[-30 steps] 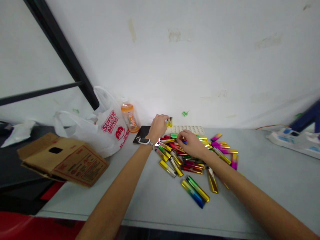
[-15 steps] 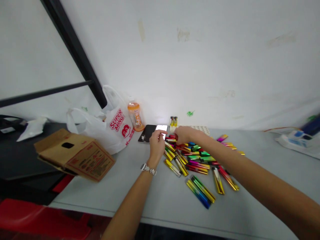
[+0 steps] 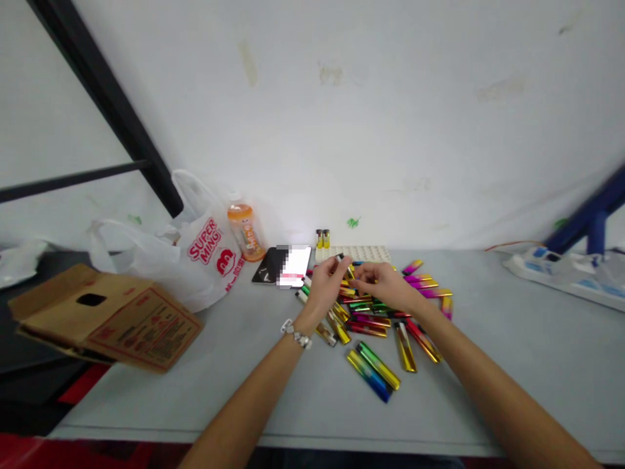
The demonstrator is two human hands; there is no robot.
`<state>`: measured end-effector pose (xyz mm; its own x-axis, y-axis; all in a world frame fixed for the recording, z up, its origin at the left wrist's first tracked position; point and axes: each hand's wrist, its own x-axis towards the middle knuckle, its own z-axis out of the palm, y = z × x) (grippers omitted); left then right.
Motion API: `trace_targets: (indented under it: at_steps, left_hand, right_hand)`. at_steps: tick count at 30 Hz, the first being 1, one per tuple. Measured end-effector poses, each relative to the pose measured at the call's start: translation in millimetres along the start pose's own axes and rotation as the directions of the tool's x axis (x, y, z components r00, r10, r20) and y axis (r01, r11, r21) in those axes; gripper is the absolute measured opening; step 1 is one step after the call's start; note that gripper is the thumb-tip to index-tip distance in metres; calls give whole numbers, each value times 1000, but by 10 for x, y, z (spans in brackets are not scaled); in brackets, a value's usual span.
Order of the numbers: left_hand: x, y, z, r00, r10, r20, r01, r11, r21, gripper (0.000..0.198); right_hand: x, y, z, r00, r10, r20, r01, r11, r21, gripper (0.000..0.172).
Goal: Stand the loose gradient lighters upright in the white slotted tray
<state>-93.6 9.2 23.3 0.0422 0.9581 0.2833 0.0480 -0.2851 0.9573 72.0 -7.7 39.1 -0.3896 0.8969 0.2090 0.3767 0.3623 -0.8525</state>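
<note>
Several shiny metallic lighters [image 3: 379, 312] in gold, green, red and pink lie in a loose pile on the grey table [image 3: 273, 384]. My left hand [image 3: 326, 286], with a bracelet at the wrist, hovers over the pile and pinches one lighter [image 3: 340, 259] by its end. My right hand [image 3: 381, 284] is close beside it, fingers curled and pinched toward that same lighter. Behind the pile lies a white grid tray [image 3: 361, 253] with two yellow lighters [image 3: 322, 238] standing upright at its left end.
A phone [image 3: 283, 266] with a lit screen lies left of the tray. An orange drink bottle [image 3: 243, 232], a white plastic bag [image 3: 195, 251] and a tilted cardboard box [image 3: 107, 316] stand at the left. A power strip [image 3: 561, 270] lies far right.
My left hand came back from the tray and the phone to the pile. Both hands have met above the lighters, and one lighter is now lifted between the fingers.
</note>
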Motion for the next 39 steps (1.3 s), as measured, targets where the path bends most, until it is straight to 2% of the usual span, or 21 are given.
trace_targets:
  at_steps: [3,6,9,12,15,20,25,30,39]
  left_hand:
    - [53,38,203,994,61,86,-54,995,-83,35]
    - [36,29,333,988,139,70,-130,984,-124,32]
    - [-57,-32,381,990,135,29,-130,983,-132,29]
    - [-176,-76,360,992,101,79,-92,990,-109,31]
    - [-268,-57,320,993,77,94,-72,996,-51,38]
    - [-308,-19,320,998,50,26,-52,997,55,50]
    - [-283,-63,334,996,88,6,-87,979,183,44]
    - [-292,-37,329,996,89,5,-88,978,189,40]
    - [-294,-29,326,999,38,-16,-35,992,121,44]
  right_hand:
    - [-98,83,97,990,9,-143,1,998,69,34]
    - [-157,133,134,951,-3,-309,11,1000,24,37]
    - [-194,155,119,897,37,-440,-16,999,50,48]
    - [-208,159,116,847,71,-527,-18,994,106,50]
    - [-210,150,154,837,63,-543,-4,994,109,48]
    - [-211,152,228,857,39,-514,-11,998,58,50]
    - [-212,183,235,860,50,-508,-24,998,58,52]
    - [-211,197,235,865,57,-499,-36,998,51,53]
    - [-203,252,245,872,56,-486,-44,998,36,52]
